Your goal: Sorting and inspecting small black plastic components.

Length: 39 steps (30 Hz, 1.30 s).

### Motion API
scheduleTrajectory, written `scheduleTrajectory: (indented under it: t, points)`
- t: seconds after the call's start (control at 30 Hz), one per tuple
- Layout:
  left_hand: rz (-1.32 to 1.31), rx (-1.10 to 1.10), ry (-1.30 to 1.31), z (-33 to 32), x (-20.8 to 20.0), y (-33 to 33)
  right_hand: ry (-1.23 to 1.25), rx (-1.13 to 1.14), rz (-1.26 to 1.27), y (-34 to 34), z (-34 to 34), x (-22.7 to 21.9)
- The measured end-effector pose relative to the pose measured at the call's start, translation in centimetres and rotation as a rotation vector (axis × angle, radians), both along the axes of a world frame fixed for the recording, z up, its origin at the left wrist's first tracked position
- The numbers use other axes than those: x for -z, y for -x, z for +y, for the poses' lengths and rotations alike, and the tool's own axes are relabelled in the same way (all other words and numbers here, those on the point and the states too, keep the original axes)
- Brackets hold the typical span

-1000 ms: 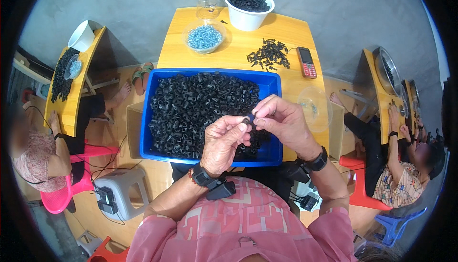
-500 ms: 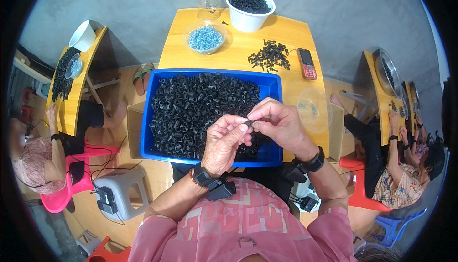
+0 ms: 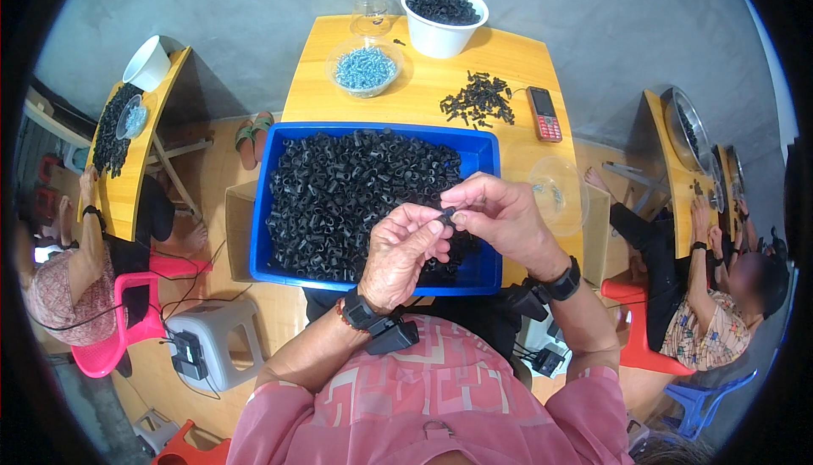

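Note:
Above the front right part of a blue plastic tub [image 3: 483, 153], both of my hands meet at one small black plastic part [image 3: 447, 218]. My left hand [image 3: 398, 249] pinches it between thumb and forefinger. From the other side, the thumb and fingertips of my right hand [image 3: 506, 219] close on the same part. My fingers cover much of it, so its exact shape is hard to make out. Under my hands, the tub holds a heap of short, hollow black plastic pieces [image 3: 347, 194].
On the yellow table [image 3: 313, 67] stand a clear bowl of bluish screws [image 3: 364, 69], a white bucket [image 3: 442, 40] of black parts and a nearly transparent bowl [image 3: 555, 198]. A loose pile of black pieces [image 3: 478, 99] lies beside a red phone [image 3: 544, 114]. People work at tables on both sides.
My right fingertips have shifted slightly to the right and the black part shows more between the hands. At the left table, a person's hand and arm have moved.

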<state>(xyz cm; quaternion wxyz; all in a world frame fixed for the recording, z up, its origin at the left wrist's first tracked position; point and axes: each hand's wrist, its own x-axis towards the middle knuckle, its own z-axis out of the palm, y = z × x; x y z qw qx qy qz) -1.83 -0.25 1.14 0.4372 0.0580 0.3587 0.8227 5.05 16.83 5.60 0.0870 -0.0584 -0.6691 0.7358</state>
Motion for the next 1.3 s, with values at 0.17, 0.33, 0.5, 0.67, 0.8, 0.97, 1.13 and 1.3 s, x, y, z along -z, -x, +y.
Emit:
scheduleTrajectory:
  t: [0.17,0.33,0.5,0.67,0.8,0.97,1.13,1.3]
  points:
    - [0.000,0.000,-0.011,0.1,0.2,0.0,-0.443,0.004,0.114,0.0,0.4,-0.6]
    - [-0.007,0.003,-0.016,0.1,0.1,0.0,-0.673,0.002,0.222,0.1,-0.2,-1.9]
    - [0.006,0.014,-0.029,0.0,0.5,0.0,-0.725,-0.036,0.205,0.0,-0.1,-2.2]
    - [0.023,0.013,-0.007,0.2,0.2,-0.1,-0.707,-0.071,0.175,-0.1,0.2,-2.3]
    - [0.040,0.015,0.039,0.3,0.1,-0.2,-0.733,-0.080,0.139,-0.1,0.1,-1.9]
    - [0.083,-0.002,0.033,0.3,0.3,-0.3,-0.798,-0.006,0.172,-0.4,-0.5,-2.1]
    - [0.076,0.026,0.048,0.3,0.1,-0.2,-0.804,-0.060,0.094,-0.5,-0.3,-2.3]
    - [0.081,0.068,0.062,0.3,0.3,-0.3,-1.080,-0.158,0.127,-0.7,-1.3,-3.3]
